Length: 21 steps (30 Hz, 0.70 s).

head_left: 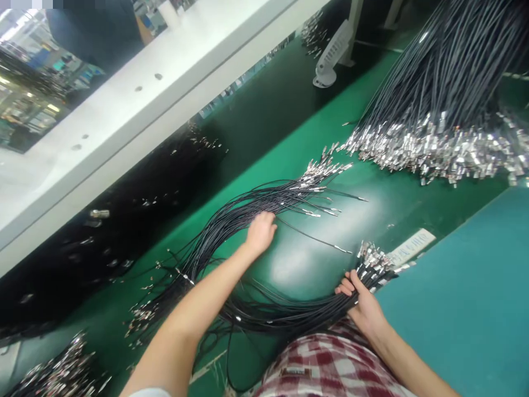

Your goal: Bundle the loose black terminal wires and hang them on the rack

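Observation:
My left hand (pixel 261 231) is closed at the near edge of a loose pile of thin black cables (pixel 231 212) with silvery metal ends. From its fingertips a single black cable (pixel 309 234) runs out to the right, over the green surface. Near my lap, my right hand (pixel 366 309) wraps around a thick bundle of black cables (pixel 297 311), just below their shiny terminals (pixel 374 259). That bundle curves leftward under my left forearm, which hides part of it.
A large heap of cables (pixel 446 71) hangs at the upper right. A white frame beam (pixel 136 121) crosses the upper left. Beside the bundle's terminals lies a handwritten label (pixel 413 245), next to a teal surface (pixel 467 298). More cable ends (pixel 66 364) lie at the lower left.

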{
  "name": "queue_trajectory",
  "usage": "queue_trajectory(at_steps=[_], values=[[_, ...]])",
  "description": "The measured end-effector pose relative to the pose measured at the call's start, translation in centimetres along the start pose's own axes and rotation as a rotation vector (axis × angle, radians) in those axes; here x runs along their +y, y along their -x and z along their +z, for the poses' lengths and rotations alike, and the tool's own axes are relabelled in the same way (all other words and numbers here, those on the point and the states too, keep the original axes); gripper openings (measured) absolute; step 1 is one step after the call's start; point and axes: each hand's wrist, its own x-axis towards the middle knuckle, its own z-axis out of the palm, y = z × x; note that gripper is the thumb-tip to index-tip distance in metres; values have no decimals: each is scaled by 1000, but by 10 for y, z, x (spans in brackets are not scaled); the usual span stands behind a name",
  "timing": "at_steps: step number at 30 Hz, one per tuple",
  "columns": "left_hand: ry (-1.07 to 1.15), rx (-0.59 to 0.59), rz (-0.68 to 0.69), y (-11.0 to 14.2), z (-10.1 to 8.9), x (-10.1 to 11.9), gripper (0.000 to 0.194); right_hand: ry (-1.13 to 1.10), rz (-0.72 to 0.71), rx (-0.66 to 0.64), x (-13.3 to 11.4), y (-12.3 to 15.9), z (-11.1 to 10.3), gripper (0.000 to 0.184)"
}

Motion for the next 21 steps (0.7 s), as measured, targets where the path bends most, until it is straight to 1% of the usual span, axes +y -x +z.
queue_trajectory(at_steps=[1, 2, 3, 4, 5, 6, 8, 9, 11, 13, 15, 17, 18, 19, 21], values=[[-88, 29, -29, -25, -7, -17, 38, -4, 4, 8, 0, -2, 0, 38], [-167, 15, -45, -46, -11, -31, 47, -8, 7, 15, 1, -4, 0, 38], [-228, -14, -56, -62, -14, -42, 52, -13, 10, 21, 1, -5, 0, 38], [-272, -55, -57, -75, -15, -50, 51, -16, 15, 25, 1, -7, 1, 38], [-298, -94, -48, -82, -15, -56, 44, -19, 21, 27, 1, -8, 2, 36], [-309, -123, -33, -86, -14, -58, 34, -20, 25, 28, 1, -9, 3, 34], [-311, -147, 7, -85, -10, -58, 17, -14, 32, 34, -1, -10, 6, 30], [-312, -152, 28, -82, -9, -57, 14, -7, 34, 38, -1, -10, 8, 29], [-308, -145, 65, -73, -9, -54, 15, 9, 36, 42, -3, -10, 12, 26], [-306, -104, 109, -62, -12, -54, 17, 17, 41, 42, -4, -8, 15, 25], [-307, -59, 160, -44, -16, -55, 21, 8, 38, 38, -4, -6, 15, 24], [-287, -51, 215, -15, -14, -54, 25, -11, 33, 30, -4, -5, 13, 23], [-266, -70, 243, 2, -10, -52, 26, -22, 34, 25, -4, -5, 12, 23], [-235, -102, 270, 22, -3, -48, 27, -31, 37, 20, -4, -6, 10, 23], [-147, -200, 315, 61, 16, -37, 26, -39, 45, 13, -4, -6, 7, 23]])
